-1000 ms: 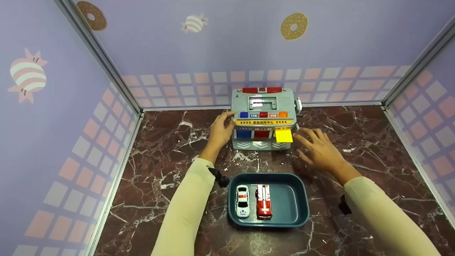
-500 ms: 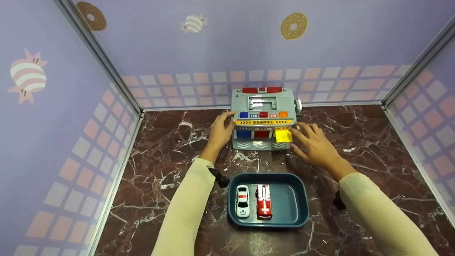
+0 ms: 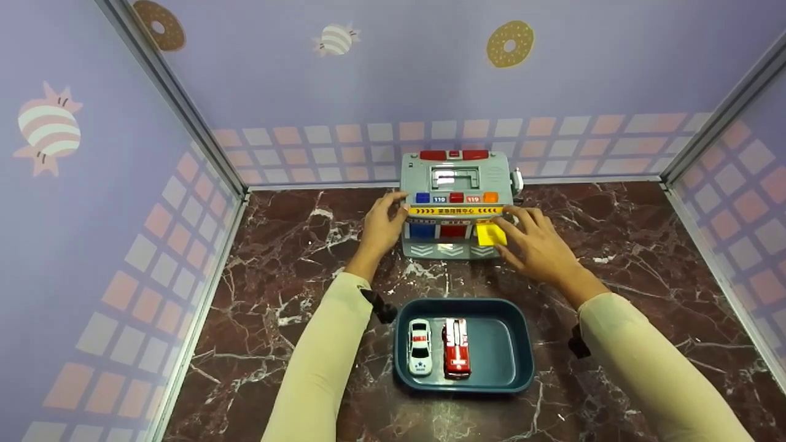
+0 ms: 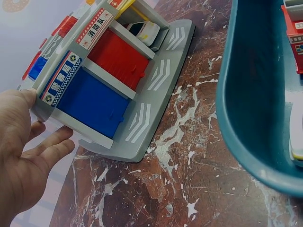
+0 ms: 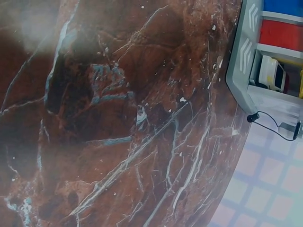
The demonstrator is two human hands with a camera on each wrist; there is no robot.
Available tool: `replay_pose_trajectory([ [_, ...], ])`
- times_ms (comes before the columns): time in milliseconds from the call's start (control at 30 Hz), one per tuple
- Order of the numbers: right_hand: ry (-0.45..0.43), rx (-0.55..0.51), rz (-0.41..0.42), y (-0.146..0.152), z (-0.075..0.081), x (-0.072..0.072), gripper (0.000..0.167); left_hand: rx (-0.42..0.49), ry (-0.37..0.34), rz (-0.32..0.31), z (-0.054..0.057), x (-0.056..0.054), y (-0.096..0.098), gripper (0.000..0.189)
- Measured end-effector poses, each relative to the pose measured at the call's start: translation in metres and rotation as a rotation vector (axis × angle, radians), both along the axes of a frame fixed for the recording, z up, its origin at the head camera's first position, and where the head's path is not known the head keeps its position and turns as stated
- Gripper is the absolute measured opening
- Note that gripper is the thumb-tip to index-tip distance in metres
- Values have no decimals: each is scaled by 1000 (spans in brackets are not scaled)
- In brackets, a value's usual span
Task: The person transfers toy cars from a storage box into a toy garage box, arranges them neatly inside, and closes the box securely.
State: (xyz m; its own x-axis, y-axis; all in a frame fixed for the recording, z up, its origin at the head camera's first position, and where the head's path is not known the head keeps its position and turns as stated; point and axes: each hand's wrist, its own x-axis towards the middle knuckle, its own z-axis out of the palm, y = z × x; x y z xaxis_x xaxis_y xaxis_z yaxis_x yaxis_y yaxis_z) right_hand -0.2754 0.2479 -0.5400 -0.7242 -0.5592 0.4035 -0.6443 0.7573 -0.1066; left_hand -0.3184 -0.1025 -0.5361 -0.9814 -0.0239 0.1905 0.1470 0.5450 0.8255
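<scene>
left hand (image 3: 379, 228): fingers spread, bracing garage (image 3: 455, 205) side | right hand (image 3: 535, 250): straight fingers pressing yellow door (image 3: 490, 234) | tray (image 3: 513, 356): two cars, on surface (image 3: 620, 245)

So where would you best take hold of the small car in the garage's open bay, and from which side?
Probably by its nose, pinched across the sides from the front: the white-and-yellow car sits inside the toy garage, roofed over, with the yellow door lifted. Only the ramp side looks open.

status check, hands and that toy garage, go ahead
Left hand steadying toy garage. Right hand touching raised yellow door; car inside. Nothing blocking.
</scene>
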Motion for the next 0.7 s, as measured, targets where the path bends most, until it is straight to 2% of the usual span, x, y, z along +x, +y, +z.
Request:
replay_pose_trajectory([
  [467, -19, 23, -10, -9, 4, -5, 58, 10, -13, -2, -1, 0, 0, 35],
  [700, -34, 30, -23, -12, 4, -7, 61, -4, 7, 3, -1, 0, 1, 35],
])
